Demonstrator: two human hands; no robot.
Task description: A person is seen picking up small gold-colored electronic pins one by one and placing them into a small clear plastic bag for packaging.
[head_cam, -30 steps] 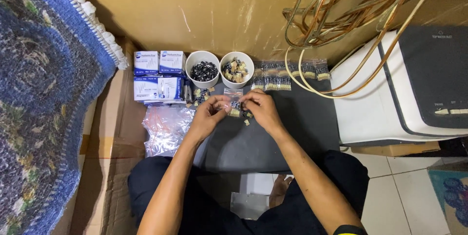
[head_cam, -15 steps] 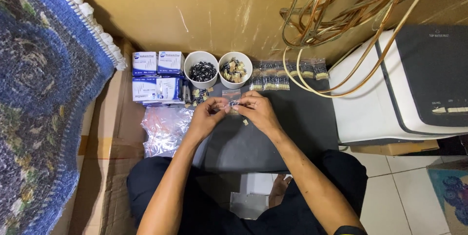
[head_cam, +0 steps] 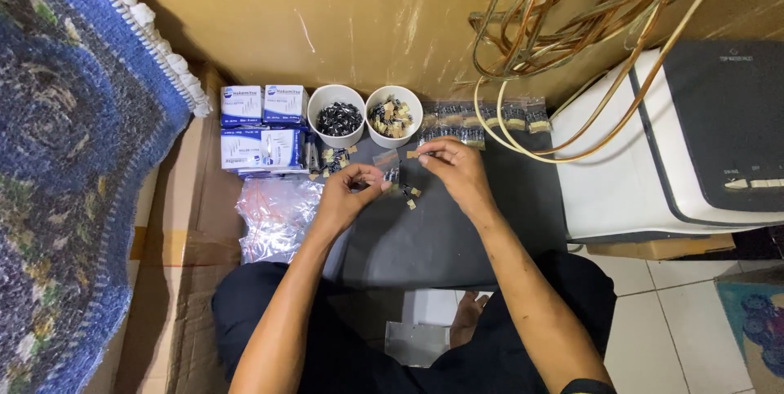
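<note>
Rug [head_cam: 57,157]: a thick blue patterned rug with a white fringe fills the left side of the head view.
Wall [head_cam: 343,10]: a scuffed yellow-brown wall stands behind everything.
Machine [head_cam: 678,141]: a white and dark grey appliance sits on the right, resting on cardboard above a white tiled floor [head_cam: 670,312].
Tubing [head_cam: 588,26]: loops of copper-coloured tubing hang down over the machine's left edge.
Cardboard [head_cam: 175,239]: flattened brown cardboard lies on the left, between rug and mat.
Mat [head_cam: 457,222]: a dark grey mat lies in front of the seated person and carries the small things.
Plastic bags [head_cam: 278,214]: a heap of empty clear bags lies just left of the left forearm.
Boxes [head_cam: 263,126]: four small white and blue boxes are stacked in two rows to the left of the cups.
Cups: two white cups stand side by side by the wall, the left cup [head_cam: 337,115] holding dark small parts, the right cup [head_cam: 394,115] holding tan and dark parts.
Filled packets [head_cam: 490,116]: a row of small filled clear packets lies right of the cups.
Left hand [head_cam: 347,198]: its fingers pinch closed on one side of a small clear bag.
Right hand [head_cam: 453,165]: its fingers grip the other side, thumb and forefinger pressed together.
Small clear bag [head_cam: 392,167]: held between both hands just above the mat, in front of the cups.
Loose parts [head_cam: 408,192]: a few small tan and dark pieces lie on the mat just under the hands.
</note>
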